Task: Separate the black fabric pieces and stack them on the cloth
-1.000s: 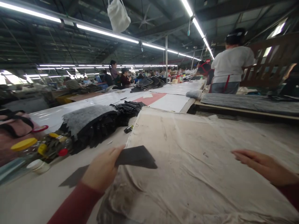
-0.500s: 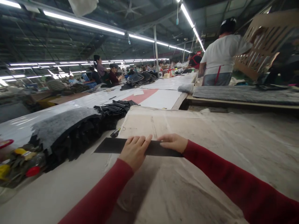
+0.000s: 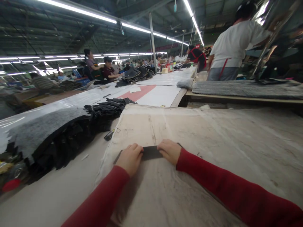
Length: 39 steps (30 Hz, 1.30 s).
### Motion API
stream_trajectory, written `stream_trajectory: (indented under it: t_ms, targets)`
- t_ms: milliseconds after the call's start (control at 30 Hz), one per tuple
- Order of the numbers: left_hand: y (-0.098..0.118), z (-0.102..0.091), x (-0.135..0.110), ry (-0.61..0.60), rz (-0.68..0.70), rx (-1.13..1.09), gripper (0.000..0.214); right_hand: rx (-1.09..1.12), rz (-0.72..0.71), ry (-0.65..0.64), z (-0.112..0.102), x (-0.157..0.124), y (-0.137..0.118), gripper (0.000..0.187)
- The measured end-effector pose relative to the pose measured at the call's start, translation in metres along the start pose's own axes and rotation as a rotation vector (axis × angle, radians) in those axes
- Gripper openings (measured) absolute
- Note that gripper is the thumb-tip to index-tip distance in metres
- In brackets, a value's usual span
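A flat black strip of material point(image 3: 150, 152) lies across the stained cream cloth point(image 3: 189, 126) that covers the work surface before me. My left hand point(image 3: 131, 158) is closed over the strip's left part, with the fingers curled on its far edge. On the right part, my right hand point(image 3: 169, 151) grips it in the same way, fingers bent and thumb side toward the middle. Between the hands a short length of the strip shows. Its ends are partly hidden by my hands and the red right sleeve.
A pile of black cut pieces point(image 3: 71, 138) with a grey fuzzy sheet point(image 3: 47, 126) on top sits at left. Near the cloth's edge lies a small dark tool point(image 3: 109, 135). A grey felt stack point(image 3: 236, 87) is at back right, beside a person in a white shirt point(image 3: 233, 47).
Both hands have shifted along the strip, the left one further left, and their fingers have curled onto it. The strip sits further right, its left end less exposed. The view has turned slightly.
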<state>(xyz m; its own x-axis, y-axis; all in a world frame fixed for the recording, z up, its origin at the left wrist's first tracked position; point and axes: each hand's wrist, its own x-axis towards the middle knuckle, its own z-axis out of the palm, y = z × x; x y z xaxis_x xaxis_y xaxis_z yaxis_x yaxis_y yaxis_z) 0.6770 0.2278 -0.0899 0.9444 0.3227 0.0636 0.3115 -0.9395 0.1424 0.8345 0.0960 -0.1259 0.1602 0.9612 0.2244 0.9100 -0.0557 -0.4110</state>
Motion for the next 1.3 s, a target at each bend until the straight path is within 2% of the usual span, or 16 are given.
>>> stream_trajectory:
  t_ms: [333, 467, 567, 667, 767, 933, 1067, 1133, 1200, 1300]
  targets:
    - [0.028, 0.003, -0.063, -0.213, 0.028, -0.139, 0.026, 0.109, 0.049, -0.099, 0.004, -0.069, -0.021, 0.016]
    - [0.019, -0.006, -0.079, -0.282, -0.011, -0.193, 0.025, 0.146, 0.071, -0.195, -0.01, -0.082, -0.014, 0.012]
    - [0.002, -0.019, -0.087, -0.245, -0.09, -0.219, 0.021, 0.143, 0.13, -0.178, -0.025, -0.084, 0.0, 0.014]
    - [-0.013, -0.029, -0.086, -0.145, -0.196, -0.196, 0.016, 0.087, 0.179, -0.101, -0.031, -0.081, 0.012, 0.014]
    - [-0.02, -0.028, -0.076, -0.102, -0.242, -0.163, 0.014, 0.016, 0.167, -0.056, -0.026, -0.075, 0.017, 0.014]
    - [-0.021, -0.023, -0.058, -0.187, -0.212, -0.147, 0.012, -0.033, 0.152, -0.076, -0.015, -0.069, 0.014, 0.01]
    - [-0.017, -0.024, -0.057, -0.208, -0.229, -0.134, 0.003, -0.034, 0.18, -0.067, -0.014, -0.071, 0.011, 0.011]
    - [-0.016, -0.023, -0.061, -0.197, -0.307, -0.147, 0.008, -0.005, 0.279, -0.077, -0.013, -0.075, 0.013, 0.011]
    - [-0.017, -0.02, -0.066, -0.182, -0.391, -0.202, 0.021, 0.1, 0.362, -0.109, -0.01, -0.081, 0.018, 0.022]
    - [-0.021, -0.013, -0.074, -0.129, -0.439, -0.335, 0.038, 0.293, 0.388, -0.111, -0.005, -0.09, 0.026, 0.038]
